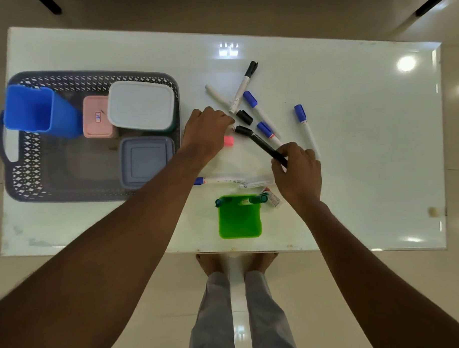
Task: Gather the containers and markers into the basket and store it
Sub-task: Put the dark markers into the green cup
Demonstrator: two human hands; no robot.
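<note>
A dark grey basket stands at the table's left and holds a blue cup, a pink box, a white lidded container and a grey lidded container. Several markers lie scattered right of it, among them blue-capped ones and a black-capped one. My right hand grips a black marker by its lower end. My left hand rests curled over markers beside a pink eraser; what it holds is hidden. A green holder with two green markers sits near the front edge.
The white glass table reflects ceiling lights. Two more markers lie between my arms. My bare feet show below the front edge. Black chair or table legs stand at the far corners.
</note>
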